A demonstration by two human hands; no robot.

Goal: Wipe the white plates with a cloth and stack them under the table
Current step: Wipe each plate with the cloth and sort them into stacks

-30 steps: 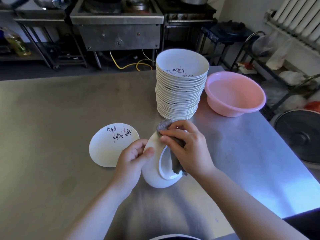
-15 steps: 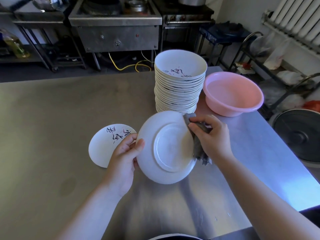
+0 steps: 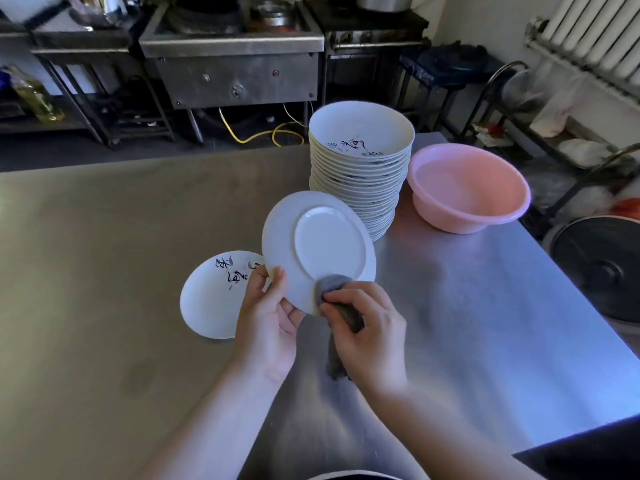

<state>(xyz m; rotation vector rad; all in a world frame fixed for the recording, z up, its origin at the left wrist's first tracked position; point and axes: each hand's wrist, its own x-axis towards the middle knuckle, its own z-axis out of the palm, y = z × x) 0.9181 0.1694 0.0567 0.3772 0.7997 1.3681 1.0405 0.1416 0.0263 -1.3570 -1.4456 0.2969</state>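
A white plate [image 3: 322,242] is held tilted above the steel table [image 3: 104,237], its underside facing me. My left hand [image 3: 268,313] grips its lower left rim with thumb on the back. My right hand [image 3: 367,327] holds a grey cloth [image 3: 332,285] and presses it against the plate's lower edge; the cloth's tail hangs below the hand. A second white plate [image 3: 211,299] with dark script lies face up on the table to the left. A tall stack of the same plates [image 3: 360,168] stands behind.
A pink plastic basin [image 3: 467,188] sits right of the stack near the table's right edge. Stoves and metal racks line the far side of the room. A round dark lid [image 3: 602,268] lies on the floor at right.
The held plate has risen and tilted more upright. My right hand with the cloth slid from the plate's right rim down to its lower edge.
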